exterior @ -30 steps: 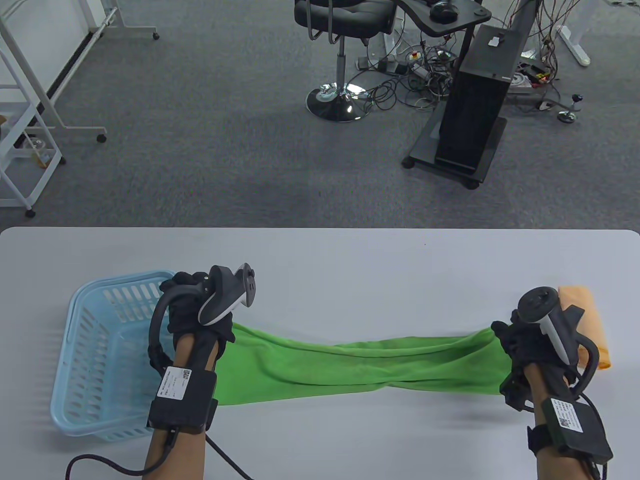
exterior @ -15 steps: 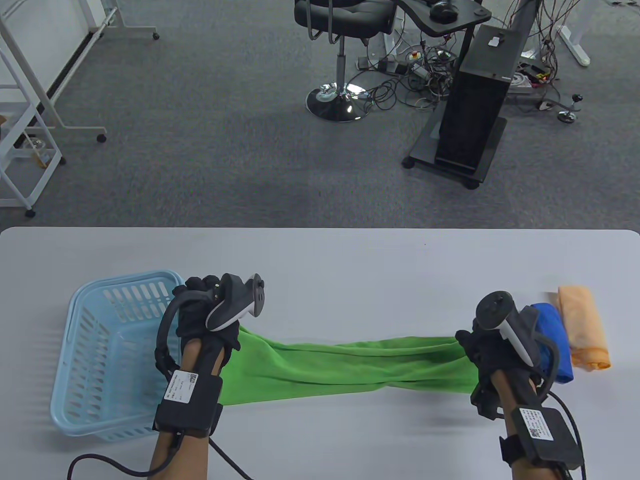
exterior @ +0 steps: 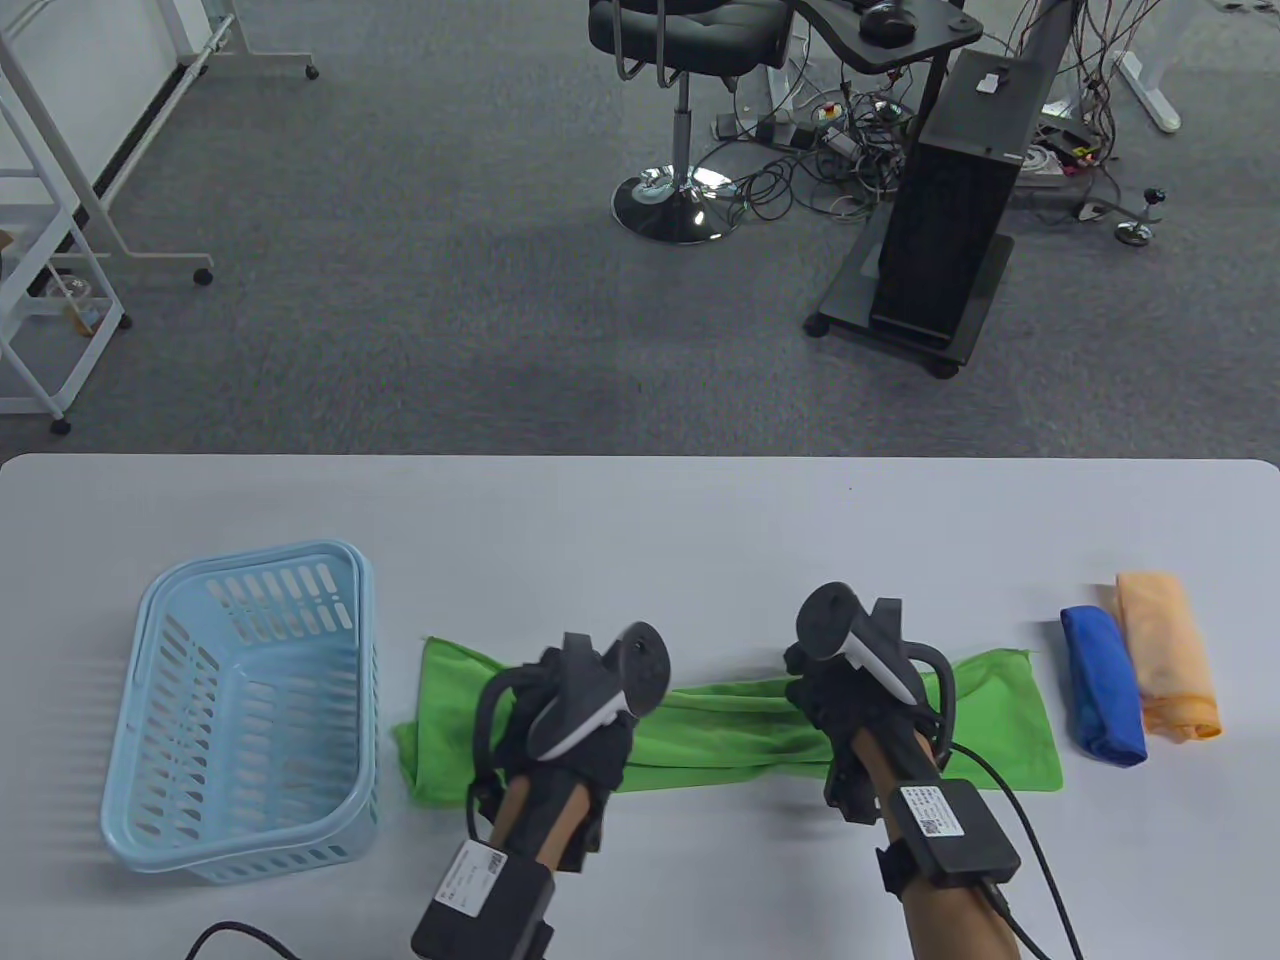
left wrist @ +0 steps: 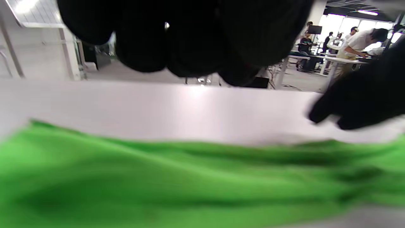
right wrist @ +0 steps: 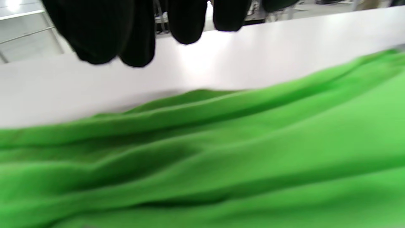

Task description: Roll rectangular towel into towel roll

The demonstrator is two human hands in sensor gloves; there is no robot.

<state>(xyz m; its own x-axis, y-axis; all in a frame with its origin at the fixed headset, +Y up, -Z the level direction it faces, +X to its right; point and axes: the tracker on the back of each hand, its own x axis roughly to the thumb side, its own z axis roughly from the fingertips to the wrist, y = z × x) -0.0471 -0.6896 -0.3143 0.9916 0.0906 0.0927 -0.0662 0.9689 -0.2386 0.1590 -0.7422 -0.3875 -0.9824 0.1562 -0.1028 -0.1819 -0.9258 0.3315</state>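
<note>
The green towel (exterior: 730,730) lies stretched left to right on the white table (exterior: 650,540), bunched into long wrinkles in the middle and flatter at both ends. My left hand (exterior: 545,685) hovers over its left-middle part and my right hand (exterior: 815,690) over its right-middle part. In the left wrist view my fingers (left wrist: 190,38) hang above the towel (left wrist: 158,183) and hold nothing. The right wrist view shows straight fingertips (right wrist: 95,31) above the wrinkled cloth (right wrist: 221,158), not touching it. Both towel ends lie free on the table.
A light blue plastic basket (exterior: 160,600) stands at the table's left, close to the towel's left end. A rolled blue towel (exterior: 1100,685) and a rolled orange towel (exterior: 1165,655) lie side by side just right of the green towel.
Both hands let go of the towel's ends and moved inward toward its middle. The towel, stretched taut before, now lies slack on the table, and the blue roll is uncovered.
</note>
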